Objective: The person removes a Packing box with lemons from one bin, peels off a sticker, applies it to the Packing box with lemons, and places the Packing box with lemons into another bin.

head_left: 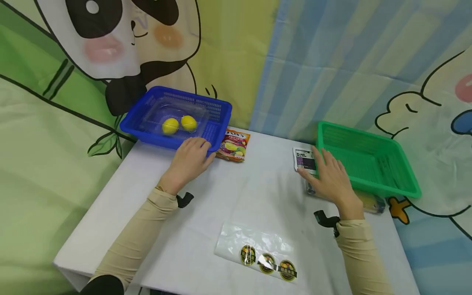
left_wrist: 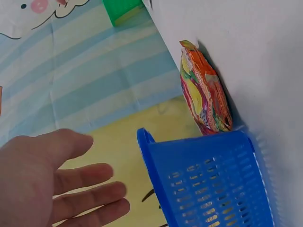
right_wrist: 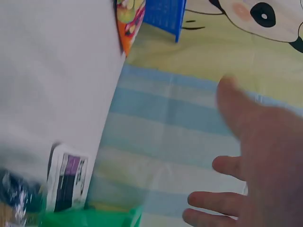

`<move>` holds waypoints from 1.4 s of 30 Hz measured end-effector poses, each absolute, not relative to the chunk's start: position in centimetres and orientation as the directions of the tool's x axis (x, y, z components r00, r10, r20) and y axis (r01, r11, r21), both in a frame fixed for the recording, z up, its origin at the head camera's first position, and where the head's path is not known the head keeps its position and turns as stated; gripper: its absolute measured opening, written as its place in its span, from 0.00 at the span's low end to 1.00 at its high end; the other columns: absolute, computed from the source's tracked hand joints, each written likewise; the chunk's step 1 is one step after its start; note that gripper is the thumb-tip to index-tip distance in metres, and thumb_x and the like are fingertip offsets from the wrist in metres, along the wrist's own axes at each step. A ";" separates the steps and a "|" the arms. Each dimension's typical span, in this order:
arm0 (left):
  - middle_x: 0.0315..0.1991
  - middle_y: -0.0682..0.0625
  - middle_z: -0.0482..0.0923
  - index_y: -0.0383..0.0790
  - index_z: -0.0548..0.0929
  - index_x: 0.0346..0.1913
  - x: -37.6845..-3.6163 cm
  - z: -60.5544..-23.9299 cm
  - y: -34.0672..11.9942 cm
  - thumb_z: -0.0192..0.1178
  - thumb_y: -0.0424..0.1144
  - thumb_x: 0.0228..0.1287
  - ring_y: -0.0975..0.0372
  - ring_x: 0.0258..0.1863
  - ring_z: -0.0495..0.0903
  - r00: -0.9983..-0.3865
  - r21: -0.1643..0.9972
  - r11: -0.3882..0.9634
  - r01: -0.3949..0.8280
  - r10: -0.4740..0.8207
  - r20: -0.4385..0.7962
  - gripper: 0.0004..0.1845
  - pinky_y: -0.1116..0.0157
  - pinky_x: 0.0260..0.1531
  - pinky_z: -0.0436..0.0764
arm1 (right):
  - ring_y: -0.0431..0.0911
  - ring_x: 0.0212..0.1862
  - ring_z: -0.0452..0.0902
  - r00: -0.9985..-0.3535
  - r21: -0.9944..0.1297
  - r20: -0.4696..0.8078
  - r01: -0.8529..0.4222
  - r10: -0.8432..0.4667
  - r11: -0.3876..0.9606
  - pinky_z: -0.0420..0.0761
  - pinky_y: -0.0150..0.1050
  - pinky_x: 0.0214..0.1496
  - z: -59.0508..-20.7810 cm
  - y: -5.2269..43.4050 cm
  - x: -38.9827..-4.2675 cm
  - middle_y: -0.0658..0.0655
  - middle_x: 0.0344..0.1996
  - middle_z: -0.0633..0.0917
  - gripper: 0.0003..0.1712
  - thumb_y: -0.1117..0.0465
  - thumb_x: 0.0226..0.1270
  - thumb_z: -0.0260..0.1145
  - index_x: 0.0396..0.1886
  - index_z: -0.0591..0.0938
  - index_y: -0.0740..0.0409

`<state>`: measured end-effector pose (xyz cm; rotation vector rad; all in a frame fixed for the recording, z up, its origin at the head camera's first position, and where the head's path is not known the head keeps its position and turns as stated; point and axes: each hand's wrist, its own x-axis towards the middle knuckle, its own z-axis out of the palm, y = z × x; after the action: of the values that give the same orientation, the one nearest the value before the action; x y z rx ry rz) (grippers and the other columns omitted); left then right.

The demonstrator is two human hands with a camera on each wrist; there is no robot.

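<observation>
My left hand [head_left: 189,162] is at the near rim of the blue basket [head_left: 151,137], fingers extended and nothing held. Inside the basket, two yellow lemons [head_left: 170,126] lie with a clear plastic container [head_left: 151,116]. Against its right side is a colourful candy bag [head_left: 234,145], also seen in the left wrist view. My right hand [head_left: 333,180], fingers spread, hovers at the left end of the green basket [head_left: 383,190], overlapping it in the head view. Beside that basket lies a small white packet with a dark purple label [right_wrist: 68,177], partly behind the fingers in the head view.
A clear plastic bag [head_left: 254,237] with round black-and-yellow stickers lies flat near the front of the white table [head_left: 269,184]. Under the green basket's near edge sits a clear package [head_left: 370,202] with yellowish contents. Printed cartoon curtains [head_left: 317,61] hang behind the table.
</observation>
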<state>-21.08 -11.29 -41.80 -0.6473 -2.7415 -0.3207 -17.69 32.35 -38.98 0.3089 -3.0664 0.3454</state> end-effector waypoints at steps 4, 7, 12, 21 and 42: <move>0.38 0.42 0.83 0.33 0.84 0.42 -20.8 -42.0 -11.8 0.66 0.41 0.71 0.49 0.38 0.82 -0.794 0.201 0.851 0.485 0.333 0.509 0.11 0.54 0.37 0.85 | 0.72 0.70 0.67 -0.961 -0.289 0.148 -0.268 -0.233 0.919 0.71 0.73 0.63 -38.9 31.3 -18.2 0.73 0.74 0.67 0.44 0.38 0.79 0.59 0.82 0.60 0.58; 0.37 0.43 0.81 0.35 0.83 0.41 -20.8 -42.1 -12.2 0.66 0.40 0.70 0.50 0.34 0.80 -0.795 0.272 0.855 0.441 0.232 0.561 0.10 0.55 0.28 0.81 | 0.69 0.68 0.71 -0.948 -0.395 0.192 -0.313 -0.255 0.864 0.75 0.70 0.60 -38.7 30.1 -18.8 0.72 0.70 0.71 0.39 0.44 0.80 0.61 0.79 0.65 0.60; 0.39 0.41 0.82 0.34 0.84 0.41 -20.9 -42.5 -13.0 0.64 0.39 0.70 0.48 0.35 0.81 -0.796 0.415 0.834 0.363 0.046 0.604 0.09 0.54 0.24 0.81 | 0.67 0.65 0.76 -0.925 -0.535 0.258 -0.378 -0.280 0.756 0.80 0.64 0.61 -37.8 27.6 -20.1 0.70 0.67 0.75 0.34 0.52 0.79 0.64 0.76 0.69 0.64; 0.42 0.36 0.82 0.31 0.83 0.43 -21.0 -42.2 -14.9 0.62 0.37 0.71 0.46 0.39 0.80 -0.846 0.680 0.677 0.282 -0.159 0.509 0.10 0.52 0.38 0.79 | 0.65 0.64 0.77 -0.923 -0.600 0.244 -0.384 -0.297 0.702 0.80 0.60 0.64 -37.1 23.6 -21.6 0.68 0.70 0.75 0.33 0.53 0.79 0.64 0.75 0.70 0.64; 0.42 0.36 0.81 0.30 0.83 0.43 -21.5 -41.1 -18.5 0.58 0.39 0.72 0.44 0.43 0.79 -0.864 0.737 0.654 0.168 -0.262 0.429 0.12 0.49 0.46 0.77 | 0.61 0.63 0.80 -0.909 -0.679 0.173 -0.388 -0.378 0.623 0.82 0.53 0.63 -36.2 15.3 -24.3 0.67 0.67 0.76 0.29 0.53 0.80 0.62 0.73 0.73 0.61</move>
<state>-21.54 -18.53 -41.05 0.0732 -2.3626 -1.1243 -24.31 15.29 -36.23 0.6651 -2.8184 1.1832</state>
